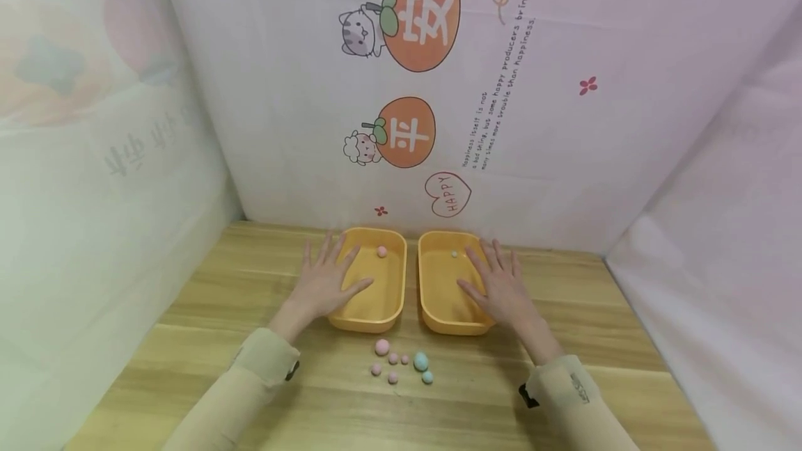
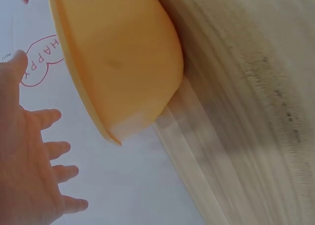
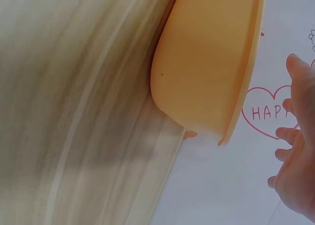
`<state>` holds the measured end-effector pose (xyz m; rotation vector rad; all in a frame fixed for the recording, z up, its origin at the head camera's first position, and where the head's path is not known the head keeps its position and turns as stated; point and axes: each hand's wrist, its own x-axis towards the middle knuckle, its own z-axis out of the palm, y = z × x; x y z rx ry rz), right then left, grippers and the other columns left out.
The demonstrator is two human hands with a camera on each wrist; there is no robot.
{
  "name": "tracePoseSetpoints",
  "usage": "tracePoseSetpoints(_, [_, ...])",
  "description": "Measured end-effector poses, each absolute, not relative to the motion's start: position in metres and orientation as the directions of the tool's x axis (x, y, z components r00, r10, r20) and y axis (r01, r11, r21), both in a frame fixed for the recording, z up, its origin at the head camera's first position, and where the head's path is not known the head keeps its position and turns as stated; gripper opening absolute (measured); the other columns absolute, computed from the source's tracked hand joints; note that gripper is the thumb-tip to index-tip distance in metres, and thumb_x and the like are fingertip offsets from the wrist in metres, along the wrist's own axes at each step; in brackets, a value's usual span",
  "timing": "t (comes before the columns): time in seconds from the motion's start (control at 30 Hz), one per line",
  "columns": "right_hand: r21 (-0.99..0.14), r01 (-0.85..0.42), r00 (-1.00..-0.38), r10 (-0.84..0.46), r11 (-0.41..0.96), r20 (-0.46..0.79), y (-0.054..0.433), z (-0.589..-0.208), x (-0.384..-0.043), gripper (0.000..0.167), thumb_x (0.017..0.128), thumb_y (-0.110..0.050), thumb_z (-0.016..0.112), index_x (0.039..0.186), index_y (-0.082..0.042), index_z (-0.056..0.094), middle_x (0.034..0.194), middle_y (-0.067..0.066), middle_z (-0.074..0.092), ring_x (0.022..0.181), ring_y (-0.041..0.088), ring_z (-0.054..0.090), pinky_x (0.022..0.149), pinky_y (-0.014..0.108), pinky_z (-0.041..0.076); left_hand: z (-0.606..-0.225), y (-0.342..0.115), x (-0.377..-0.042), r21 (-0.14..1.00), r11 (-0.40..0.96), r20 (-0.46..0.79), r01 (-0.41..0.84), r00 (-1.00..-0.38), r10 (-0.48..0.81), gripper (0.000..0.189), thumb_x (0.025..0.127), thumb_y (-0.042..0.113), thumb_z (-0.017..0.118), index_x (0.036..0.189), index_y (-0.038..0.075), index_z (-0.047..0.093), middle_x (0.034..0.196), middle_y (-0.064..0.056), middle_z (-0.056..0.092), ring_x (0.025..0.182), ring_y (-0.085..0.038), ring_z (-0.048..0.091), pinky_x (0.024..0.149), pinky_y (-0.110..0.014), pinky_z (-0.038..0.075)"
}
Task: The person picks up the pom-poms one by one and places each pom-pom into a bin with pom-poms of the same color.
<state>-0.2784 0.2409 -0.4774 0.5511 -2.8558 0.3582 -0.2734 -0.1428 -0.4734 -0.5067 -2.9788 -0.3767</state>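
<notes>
Two yellow-orange plastic trays stand side by side at the back of the wooden table. My left hand, fingers spread, is over the outer side of the left tray, which holds a pink ball. Over the outer side of the right tray my right hand is spread too; a small pale green ball lies in that tray. Both hands hold nothing. In front of the trays lie several pink balls, a larger light-blue ball and a smaller light-blue ball.
A white printed cloth rises right behind the trays, with more white cloth walls at left and right. The wooden table top extends in front and to both sides of the trays.
</notes>
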Motion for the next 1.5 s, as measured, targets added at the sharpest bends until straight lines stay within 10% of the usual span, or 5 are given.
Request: tracePoseSetpoints(1.5, [-0.368, -0.687, -0.721, -0.522, 0.627, 0.455, 0.178, -0.496, -0.196, 0.068, 0.094, -0.018, 0.089, 0.152, 0.003, 0.061, 0.156, 0.024, 0.061, 0.144, 0.042, 0.062, 0.117, 0.055, 0.056, -0.515, -0.171, -0.246, 0.279, 0.909, 0.064, 0.311, -0.95, 0.305, 0.118, 0.101, 0.083, 0.049, 0.175, -0.002, 0.011, 0.185, -0.022, 0.009, 0.173, -0.044, 0.01, 0.137, -0.076, 0.008])
